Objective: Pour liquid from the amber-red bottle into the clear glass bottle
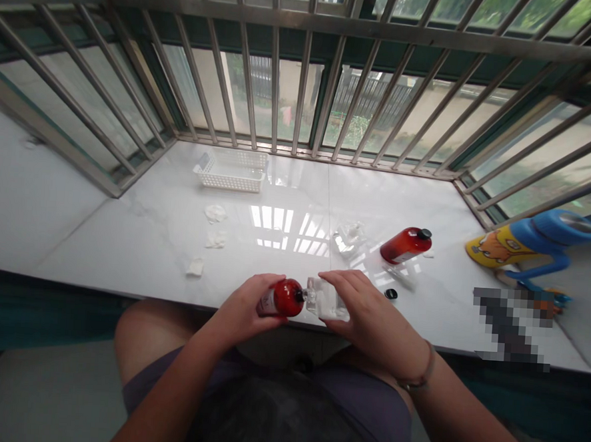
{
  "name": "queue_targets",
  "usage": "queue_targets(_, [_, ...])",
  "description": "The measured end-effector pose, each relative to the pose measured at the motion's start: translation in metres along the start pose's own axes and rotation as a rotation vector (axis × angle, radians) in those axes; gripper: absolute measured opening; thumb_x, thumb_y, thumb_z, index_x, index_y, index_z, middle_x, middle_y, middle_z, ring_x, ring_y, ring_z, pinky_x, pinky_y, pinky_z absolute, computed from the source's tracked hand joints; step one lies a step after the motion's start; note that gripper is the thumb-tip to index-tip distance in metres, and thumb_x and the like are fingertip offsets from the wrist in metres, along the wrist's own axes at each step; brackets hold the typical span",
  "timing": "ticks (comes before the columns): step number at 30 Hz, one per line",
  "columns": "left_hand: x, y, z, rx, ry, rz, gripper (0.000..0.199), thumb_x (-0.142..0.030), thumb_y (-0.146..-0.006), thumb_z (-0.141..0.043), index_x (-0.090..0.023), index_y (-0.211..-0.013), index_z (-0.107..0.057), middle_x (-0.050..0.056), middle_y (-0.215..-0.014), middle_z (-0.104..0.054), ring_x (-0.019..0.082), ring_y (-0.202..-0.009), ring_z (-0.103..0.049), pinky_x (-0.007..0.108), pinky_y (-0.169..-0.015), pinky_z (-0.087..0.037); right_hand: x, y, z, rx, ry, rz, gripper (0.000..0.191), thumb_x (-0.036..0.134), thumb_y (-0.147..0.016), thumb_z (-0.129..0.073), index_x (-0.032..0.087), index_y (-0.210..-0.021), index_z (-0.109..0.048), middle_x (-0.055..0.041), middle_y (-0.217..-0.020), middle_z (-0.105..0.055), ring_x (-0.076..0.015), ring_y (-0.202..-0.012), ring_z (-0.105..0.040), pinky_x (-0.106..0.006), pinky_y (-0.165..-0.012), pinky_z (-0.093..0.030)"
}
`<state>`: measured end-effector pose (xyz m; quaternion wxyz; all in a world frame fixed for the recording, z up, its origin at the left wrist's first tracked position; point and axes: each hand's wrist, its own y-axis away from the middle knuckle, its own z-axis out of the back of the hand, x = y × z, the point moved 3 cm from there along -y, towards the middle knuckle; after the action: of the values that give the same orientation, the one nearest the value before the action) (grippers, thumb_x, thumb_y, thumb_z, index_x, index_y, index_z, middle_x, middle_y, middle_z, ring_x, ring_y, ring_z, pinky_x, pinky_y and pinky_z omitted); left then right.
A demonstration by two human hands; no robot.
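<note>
At the near edge of the white sill, my left hand is clamped around a red bottle tipped sideways, its neck meeting the clear container gripped by my right hand.

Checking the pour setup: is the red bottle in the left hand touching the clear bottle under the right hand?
Cannot tell. In the head view the red bottle points its neck at the clear bottle, but no contact or gap shows plainly.

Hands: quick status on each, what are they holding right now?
Left hand: closed around the red bottle, tipped on its side.
Right hand: curled over the small clear bottle, holding it.
</note>
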<state>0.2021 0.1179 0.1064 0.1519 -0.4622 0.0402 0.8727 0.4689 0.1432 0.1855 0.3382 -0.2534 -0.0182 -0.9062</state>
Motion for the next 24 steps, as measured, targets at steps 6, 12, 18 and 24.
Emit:
queue_targets(6, [0.0009, 0.0007, -0.0004, -0.001, 0.007, 0.003, 0.075, -0.028, -0.082, -0.090, -0.032, -0.149, -0.056, 0.008, -0.151, -0.065, 0.032, -0.138, -0.065, 0.052, -0.119, -0.054, 0.0004, -0.0008, 0.0005, 0.008, -0.003, -0.001, 0.077, 0.007, -0.083, -0.081, 0.029, -0.150, -0.052, -0.0120, -0.139, -0.069, -0.0360, -0.130, -0.065, -0.059, -0.109, -0.060])
queue_targets(12, [0.0017, 0.0004, -0.0008, -0.001, 0.015, 0.012, 0.076, -0.027, -0.082, -0.090, -0.032, -0.149, -0.056, 0.008, -0.151, -0.065, 0.033, -0.137, -0.065, 0.053, -0.119, -0.053, 0.0003, -0.0011, -0.0003, 0.008, 0.011, 0.006, 0.077, 0.008, -0.084, -0.081, 0.030, -0.151, -0.050, -0.0119, -0.140, -0.068, -0.0366, -0.131, -0.064, -0.060, -0.110, -0.059])
queue_targets(18, [0.0030, 0.0006, -0.0015, -0.005, 0.025, 0.009, 0.076, -0.027, -0.081, -0.091, -0.033, -0.149, -0.056, 0.007, -0.151, -0.065, 0.032, -0.138, -0.064, 0.051, -0.120, -0.053, 0.0015, -0.0022, 0.0002, 0.014, 0.021, 0.009, 0.078, 0.007, -0.084, -0.082, 0.029, -0.151, -0.049, -0.0120, -0.140, -0.068, -0.0368, -0.131, -0.064, -0.060, -0.110, -0.059])
queue_targets(24, [0.0024, 0.0007, -0.0018, 0.004, 0.035, 0.020, 0.077, -0.024, -0.082, -0.091, -0.033, -0.149, -0.055, 0.007, -0.151, -0.064, 0.031, -0.138, -0.064, 0.052, -0.121, -0.052, 0.0026, -0.0028, 0.0018, 0.014, 0.021, 0.014, 0.076, 0.008, -0.085, -0.081, 0.029, -0.151, -0.050, -0.0119, -0.139, -0.068, -0.0365, -0.130, -0.064, -0.060, -0.109, -0.059])
